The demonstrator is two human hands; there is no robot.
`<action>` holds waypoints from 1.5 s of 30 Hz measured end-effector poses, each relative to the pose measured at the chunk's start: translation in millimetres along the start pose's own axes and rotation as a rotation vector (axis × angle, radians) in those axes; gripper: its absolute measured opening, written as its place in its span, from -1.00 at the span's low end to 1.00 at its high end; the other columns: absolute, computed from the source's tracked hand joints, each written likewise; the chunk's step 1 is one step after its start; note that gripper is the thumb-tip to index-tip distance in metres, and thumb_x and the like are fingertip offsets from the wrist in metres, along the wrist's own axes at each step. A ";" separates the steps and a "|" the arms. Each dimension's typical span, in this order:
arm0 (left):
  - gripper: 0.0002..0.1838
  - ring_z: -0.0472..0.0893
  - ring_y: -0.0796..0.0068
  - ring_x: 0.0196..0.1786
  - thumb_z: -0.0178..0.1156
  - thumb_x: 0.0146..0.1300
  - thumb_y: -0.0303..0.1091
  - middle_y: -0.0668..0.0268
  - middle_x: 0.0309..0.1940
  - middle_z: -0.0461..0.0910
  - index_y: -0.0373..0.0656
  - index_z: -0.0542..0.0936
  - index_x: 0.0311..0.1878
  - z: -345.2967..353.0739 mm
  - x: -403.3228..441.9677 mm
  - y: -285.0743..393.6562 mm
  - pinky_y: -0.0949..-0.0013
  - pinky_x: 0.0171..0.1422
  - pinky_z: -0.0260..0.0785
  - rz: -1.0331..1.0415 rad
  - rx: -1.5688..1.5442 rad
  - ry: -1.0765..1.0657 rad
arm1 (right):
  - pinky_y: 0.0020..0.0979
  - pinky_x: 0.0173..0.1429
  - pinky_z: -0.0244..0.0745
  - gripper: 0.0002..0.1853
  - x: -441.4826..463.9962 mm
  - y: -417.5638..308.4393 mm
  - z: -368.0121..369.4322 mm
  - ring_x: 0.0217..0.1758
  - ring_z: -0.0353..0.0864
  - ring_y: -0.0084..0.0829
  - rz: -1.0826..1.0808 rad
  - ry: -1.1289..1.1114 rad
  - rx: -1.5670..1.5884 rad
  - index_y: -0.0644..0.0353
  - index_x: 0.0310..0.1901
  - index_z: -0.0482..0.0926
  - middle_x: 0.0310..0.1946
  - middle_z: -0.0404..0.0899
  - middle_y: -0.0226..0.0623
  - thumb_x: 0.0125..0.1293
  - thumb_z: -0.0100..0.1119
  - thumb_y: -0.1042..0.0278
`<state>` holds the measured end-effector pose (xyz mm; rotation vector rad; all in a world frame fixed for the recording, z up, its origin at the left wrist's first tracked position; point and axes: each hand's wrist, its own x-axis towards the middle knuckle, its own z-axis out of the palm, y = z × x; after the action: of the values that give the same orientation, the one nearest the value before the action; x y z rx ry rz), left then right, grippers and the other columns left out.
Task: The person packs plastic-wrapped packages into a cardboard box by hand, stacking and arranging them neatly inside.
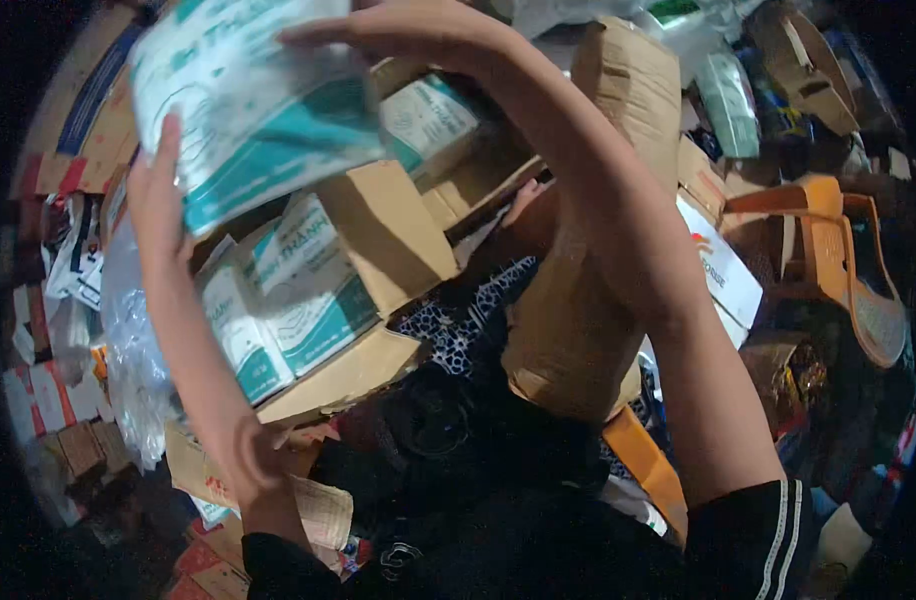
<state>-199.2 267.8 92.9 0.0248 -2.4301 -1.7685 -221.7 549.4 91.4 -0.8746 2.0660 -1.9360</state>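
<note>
A large white-and-teal printed pack [268, 110], blurred by motion, is held up at the upper left between my two hands. My left hand [161, 195] presses against its left side, thumb upward. Across its top right lies my right hand [378, 32], fingers stretched over the surface. Below the pack stands an open cardboard box [393, 240] with its flaps folded out. Similar white-and-teal packs [313, 275] sit inside it. Another such pack [430, 120] lies in the box's far part. What the packs contain is hidden.
A tall brown paper-wrapped bundle [568, 330] leans beside my right arm. An orange plastic chair or stool [828, 240] stands at the right. Clear plastic wrapping [138, 330] hangs at the left. Several cardboard boxes and goods crowd both sides.
</note>
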 end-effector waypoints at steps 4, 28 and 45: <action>-0.40 0.59 0.39 -0.01 0.16 0.32 0.00 0.16 0.05 0.54 -0.36 0.43 0.19 -35.2 -10.7 -30.6 0.38 0.03 0.45 -0.106 -0.091 0.028 | -0.45 -0.27 0.46 -0.54 10.9 37.6 25.7 -0.39 0.54 -0.53 -0.026 0.082 -0.428 0.30 -0.16 0.63 -0.46 0.60 -0.36 0.15 0.33 0.00; -0.50 0.59 -0.04 -0.37 0.41 0.00 -0.08 -0.03 -0.45 0.58 -0.34 0.50 -0.23 -92.2 -115.1 -109.0 0.13 -0.26 0.40 -0.246 0.862 -0.293 | -0.28 -0.32 0.54 -0.75 -27.2 43.1 178.4 -0.30 0.66 -0.25 0.114 -0.250 -1.216 0.17 -0.39 0.64 -0.39 0.62 -0.19 0.03 0.31 0.15; -0.38 0.54 0.02 0.10 0.13 0.21 0.20 0.01 -0.01 0.59 -0.18 0.54 0.07 -86.7 -50.2 -144.7 0.15 0.17 0.36 0.119 0.885 -0.460 | 0.29 0.29 -0.03 -0.28 -22.9 27.9 184.0 0.07 0.55 -0.19 0.233 -0.811 -1.316 0.30 -0.04 0.58 -0.03 0.58 -0.10 0.06 0.22 -0.29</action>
<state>-148.8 145.5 -23.2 -0.4647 -3.2359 -0.5677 -118.2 404.2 33.6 -1.1841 2.4378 0.1858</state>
